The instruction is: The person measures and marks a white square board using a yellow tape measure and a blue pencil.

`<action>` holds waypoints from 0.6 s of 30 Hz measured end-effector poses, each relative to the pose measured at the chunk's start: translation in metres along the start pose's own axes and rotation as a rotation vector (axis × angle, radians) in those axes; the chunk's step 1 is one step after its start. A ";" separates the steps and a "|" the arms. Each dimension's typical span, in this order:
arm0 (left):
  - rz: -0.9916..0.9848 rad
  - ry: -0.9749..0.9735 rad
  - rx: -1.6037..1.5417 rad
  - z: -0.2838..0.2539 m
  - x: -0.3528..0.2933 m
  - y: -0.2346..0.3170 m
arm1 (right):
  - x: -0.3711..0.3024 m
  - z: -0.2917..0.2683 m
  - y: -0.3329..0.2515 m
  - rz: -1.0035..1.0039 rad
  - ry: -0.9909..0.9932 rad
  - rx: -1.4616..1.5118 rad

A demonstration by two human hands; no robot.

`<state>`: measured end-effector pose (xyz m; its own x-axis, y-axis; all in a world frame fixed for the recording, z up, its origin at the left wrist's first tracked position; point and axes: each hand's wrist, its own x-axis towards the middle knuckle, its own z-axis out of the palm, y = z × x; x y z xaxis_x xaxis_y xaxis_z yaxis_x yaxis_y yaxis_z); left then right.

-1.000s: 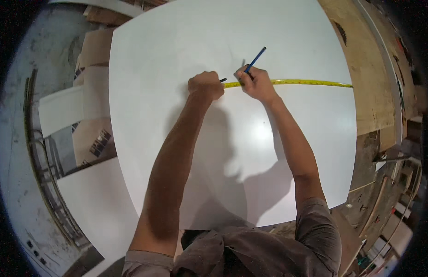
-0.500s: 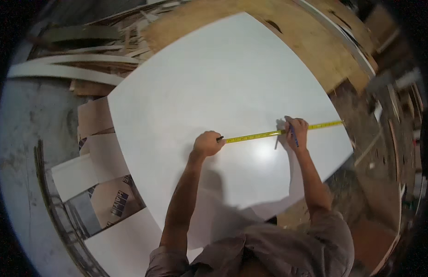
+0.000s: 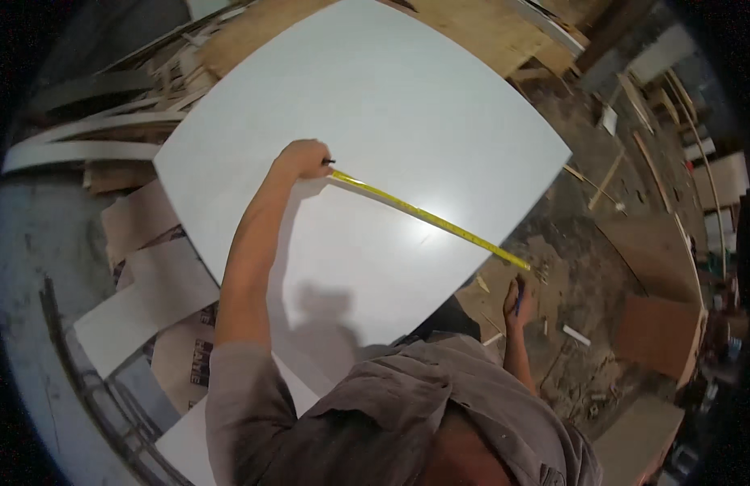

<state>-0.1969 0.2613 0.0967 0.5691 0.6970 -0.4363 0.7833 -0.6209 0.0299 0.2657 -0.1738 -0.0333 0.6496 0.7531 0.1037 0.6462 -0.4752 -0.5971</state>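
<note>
A large white panel [image 3: 375, 105] lies in front of me. Over its left middle, my left hand [image 3: 304, 159] is closed around a tape measure whose case is mostly hidden by the fingers; a small dark tip sticks out. From it the yellow blade [image 3: 423, 215] slants to the lower right, with its free end beyond the panel's near right edge. My right hand [image 3: 516, 312] is off the panel, just below that free end and apart from it, holding a blue pen [image 3: 519, 301]. A short faint line shows on the panel below the blade.
Bare plywood [image 3: 464, 36] extends behind the panel. Wood strips [image 3: 99, 152] pile at the far left, above cardboard pieces [image 3: 140, 223]. Offcuts and scraps litter the floor to the right, near a reddish-brown board [image 3: 654, 336].
My left hand has moved left and farther away with the tape measure. My right hand has left the blade and dropped off the panel's near edge. The blade now slants down to the right.
</note>
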 end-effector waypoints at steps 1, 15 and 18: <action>0.002 0.003 0.020 -0.012 0.000 -0.012 | -0.002 0.008 -0.005 0.073 -0.015 0.074; 0.014 0.014 0.197 -0.052 0.120 -0.109 | 0.023 0.061 -0.050 -0.069 -0.191 0.397; 0.027 0.053 0.147 -0.038 0.141 -0.138 | 0.031 0.059 -0.080 -0.126 -0.252 0.438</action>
<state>-0.2155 0.4590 0.0655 0.6050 0.6949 -0.3888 0.7246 -0.6829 -0.0930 0.2107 -0.0854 -0.0292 0.4260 0.9041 0.0342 0.4501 -0.1790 -0.8748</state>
